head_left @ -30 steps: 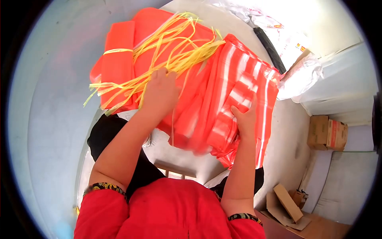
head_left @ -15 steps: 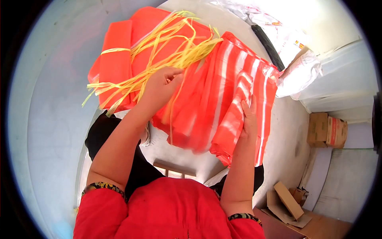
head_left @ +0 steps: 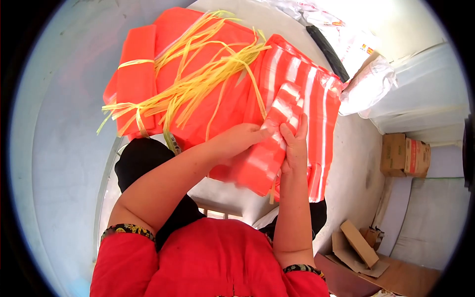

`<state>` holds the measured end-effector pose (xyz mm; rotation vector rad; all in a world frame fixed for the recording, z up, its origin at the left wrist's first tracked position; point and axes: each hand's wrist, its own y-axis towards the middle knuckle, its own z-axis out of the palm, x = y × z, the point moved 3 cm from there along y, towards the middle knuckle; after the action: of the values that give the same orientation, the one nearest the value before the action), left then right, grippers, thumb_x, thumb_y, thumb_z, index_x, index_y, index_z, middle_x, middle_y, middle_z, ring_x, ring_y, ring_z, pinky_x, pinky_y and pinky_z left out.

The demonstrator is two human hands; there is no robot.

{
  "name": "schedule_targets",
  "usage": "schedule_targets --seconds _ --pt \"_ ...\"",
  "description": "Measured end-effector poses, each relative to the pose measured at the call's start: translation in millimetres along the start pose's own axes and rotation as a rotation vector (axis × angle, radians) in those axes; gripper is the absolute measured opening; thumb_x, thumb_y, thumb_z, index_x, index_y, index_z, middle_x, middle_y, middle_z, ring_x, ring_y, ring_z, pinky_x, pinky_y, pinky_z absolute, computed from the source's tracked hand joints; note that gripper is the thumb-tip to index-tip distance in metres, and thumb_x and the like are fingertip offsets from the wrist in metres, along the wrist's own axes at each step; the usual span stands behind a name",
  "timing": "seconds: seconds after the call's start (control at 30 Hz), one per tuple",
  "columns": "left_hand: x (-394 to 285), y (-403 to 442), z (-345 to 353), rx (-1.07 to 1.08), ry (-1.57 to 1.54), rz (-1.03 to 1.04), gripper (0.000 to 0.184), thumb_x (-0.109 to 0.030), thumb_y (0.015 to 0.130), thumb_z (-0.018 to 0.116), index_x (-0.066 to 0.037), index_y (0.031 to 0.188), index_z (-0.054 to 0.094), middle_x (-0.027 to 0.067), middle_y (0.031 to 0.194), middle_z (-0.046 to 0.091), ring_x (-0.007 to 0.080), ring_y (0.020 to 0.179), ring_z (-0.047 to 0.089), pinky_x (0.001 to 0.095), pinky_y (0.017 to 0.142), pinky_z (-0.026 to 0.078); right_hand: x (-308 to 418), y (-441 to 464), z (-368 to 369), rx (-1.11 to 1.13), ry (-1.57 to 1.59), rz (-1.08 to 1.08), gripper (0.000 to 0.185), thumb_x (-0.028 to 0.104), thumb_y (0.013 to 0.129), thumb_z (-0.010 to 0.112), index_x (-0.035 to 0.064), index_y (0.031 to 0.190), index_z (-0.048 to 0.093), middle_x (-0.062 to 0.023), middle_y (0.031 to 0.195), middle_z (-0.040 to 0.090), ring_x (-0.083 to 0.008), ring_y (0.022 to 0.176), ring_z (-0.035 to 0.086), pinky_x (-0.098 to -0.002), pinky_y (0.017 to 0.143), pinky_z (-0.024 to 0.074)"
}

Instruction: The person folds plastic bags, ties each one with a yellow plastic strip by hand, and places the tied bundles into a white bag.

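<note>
A folded bundle of red plastic bags with white stripes [head_left: 258,168] slants between my two hands. My left hand [head_left: 242,137] is closed at its left side, thumb and fingertips on the plastic. Fingers of my right hand [head_left: 295,147] grip its right side, with the thumb toward the front. One yellow strip runs down to the bundle from above, and a short strip end shows below it; the part between is hidden. Beneath lie more striped bags [head_left: 320,106]. A loose bunch of yellow plastic strips [head_left: 208,81] lies across an orange-red stack [head_left: 198,44] at the left.
A folded orange-red bundle tied with a yellow strip [head_left: 141,62] lies at the far left. White sacks [head_left: 368,86] and a black roll [head_left: 326,52] are beyond the bags. Cardboard boxes [head_left: 396,156] stand at the right, with cardboard pieces [head_left: 358,247] at lower right.
My left hand has moved from the yellow strips down and right to the folded bundle. The bundle is now narrower and held between both hands, with a yellow strip at it.
</note>
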<state>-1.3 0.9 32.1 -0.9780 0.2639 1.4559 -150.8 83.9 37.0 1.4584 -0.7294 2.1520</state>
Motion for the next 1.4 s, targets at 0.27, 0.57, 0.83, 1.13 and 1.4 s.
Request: schedule_targets --seconds 0.27,0.57,0.83,1.13,1.4 --pt "-6.4 15.1 -0.2 -0.406 0.567 0.252 0.065 -0.023 0.092 0.072 0.003 0.146 0.048 0.0212 0.131 0.065 0.0282 0.122 0.064 0.0409 0.102 0.051 10.5 -7.5 -21.2 0.124 -0.289 0.189 0.087 0.0 0.094 0.066 0.0079 0.167 0.02 -0.015 0.144 0.051 -0.021 0.117 0.06 -0.0329 0.093 0.0569" --pt "-9.1 35.0 -15.5 -0.434 0.982 0.359 0.059 -0.02 0.09 0.071 0.0 0.142 0.052 0.0243 0.127 0.068 0.0396 0.119 0.066 0.0442 0.099 0.053 23.4 0.9 -83.1 0.148 -0.965 -0.201 0.041 0.005 0.094 0.07 0.0003 0.134 0.063 -0.0045 0.108 0.064 -0.015 0.08 0.059 -0.0304 0.073 0.0513" --pt "-14.3 27.6 -5.4 -0.461 0.986 0.313 0.055 -0.019 0.089 0.07 -0.002 0.138 0.055 0.025 0.119 0.07 0.0415 0.114 0.067 0.0465 0.095 0.054 63.9 -19.8 -74.6 0.179 -1.465 0.238 0.027 0.02 0.101 0.066 -0.0041 0.091 0.071 -0.0011 0.083 0.068 -0.0176 0.082 0.06 -0.0335 0.08 0.0484" --pt "-13.1 26.9 0.8 -0.529 1.334 0.301 0.048 -0.023 0.088 0.07 -0.005 0.131 0.059 0.0197 0.12 0.069 0.0381 0.115 0.067 0.0489 0.092 0.055 40.5 -6.5 -46.5 0.27 -0.424 -0.032 0.04 0.028 0.112 0.049 -0.0044 0.121 0.071 -0.0135 0.129 0.07 -0.0218 0.118 0.065 -0.0369 0.111 0.046" --pt "-24.7 14.6 -0.2 -0.644 1.413 0.451 0.033 -0.02 0.09 0.071 -0.004 0.118 0.068 0.0142 0.117 0.065 0.0346 0.108 0.065 0.0454 0.09 0.055 4.1 10.8 -2.6 0.299 -0.393 -0.122 0.041 0.02 0.112 0.047 -0.0033 0.144 0.058 -0.0116 0.135 0.067 -0.018 0.118 0.064 -0.0334 0.107 0.0499"
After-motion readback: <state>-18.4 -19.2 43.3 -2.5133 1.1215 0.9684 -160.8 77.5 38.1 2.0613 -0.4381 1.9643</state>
